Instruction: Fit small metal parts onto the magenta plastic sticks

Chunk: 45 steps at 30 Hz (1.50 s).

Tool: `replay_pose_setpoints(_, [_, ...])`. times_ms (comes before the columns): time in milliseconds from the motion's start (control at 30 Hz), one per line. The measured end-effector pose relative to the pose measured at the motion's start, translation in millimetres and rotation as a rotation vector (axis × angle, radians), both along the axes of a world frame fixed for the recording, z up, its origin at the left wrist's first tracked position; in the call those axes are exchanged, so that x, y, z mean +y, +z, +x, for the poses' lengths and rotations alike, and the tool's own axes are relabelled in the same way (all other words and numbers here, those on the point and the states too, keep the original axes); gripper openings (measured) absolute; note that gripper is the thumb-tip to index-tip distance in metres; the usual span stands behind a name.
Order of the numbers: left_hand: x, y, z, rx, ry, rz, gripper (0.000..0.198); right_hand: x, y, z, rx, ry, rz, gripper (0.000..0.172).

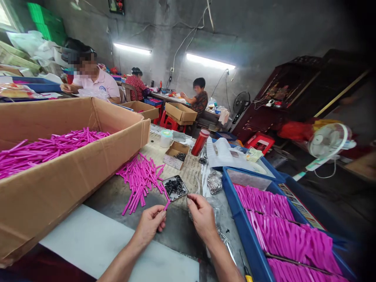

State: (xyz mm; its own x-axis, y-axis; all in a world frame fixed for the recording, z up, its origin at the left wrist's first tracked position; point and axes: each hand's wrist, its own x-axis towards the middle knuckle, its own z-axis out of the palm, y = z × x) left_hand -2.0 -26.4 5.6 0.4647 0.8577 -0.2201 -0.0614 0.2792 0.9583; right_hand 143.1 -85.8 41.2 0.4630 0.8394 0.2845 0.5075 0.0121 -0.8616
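Head view: magenta stick [167, 205], pinched in left hand [151, 222], just beside tray [180, 197] of black pieces [174, 187]; probably light, stiffish, best gripped near end. Right hand [202, 215]: fingertips together, contents unclear.

There's a red flask [200, 142], and we spot a white tub [166, 139] off to its left! Beyond, we've two tube lights [210, 61] blazing on the grey wall [258, 31], green crates [47, 23] at far left, and over right a white fan [327, 144], a red stool [260, 141], a black fan [241, 102] farther back!
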Motion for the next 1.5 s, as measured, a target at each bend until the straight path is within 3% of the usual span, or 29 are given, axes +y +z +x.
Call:
replay_pose_setpoints(167, [-1.1,-3.1,-3.4,-0.009,0.038,-0.034,0.023,31.0,15.2,15.5,-0.529,0.142,-0.198,0.02])
replay_pose_setpoints(333, [-2.1,-2.1,-4.5,0.002,0.002,-0.019,0.018,64.3,8.1,24.0,-0.83,0.241,-0.529,0.021])
replay_pose_setpoints(700, [-1.4,-3.8,-3.8,0.044,-0.039,0.012,0.014,84.8,-13.7,21.6,-0.927,0.298,-0.67,0.022])
replay_pose_setpoints(1133, [-0.5,-7.5,-4.2,0.022,-0.043,0.008,0.013,88.7,-12.8,18.8,-0.955,0.368,-0.644,0.019])
replay_pose_setpoints(1500, [-1.1,-1.5,-3.6,0.017,-0.034,-0.005,0.013,90.0,-20.5,13.3,-0.975,0.402,-0.658,0.021])
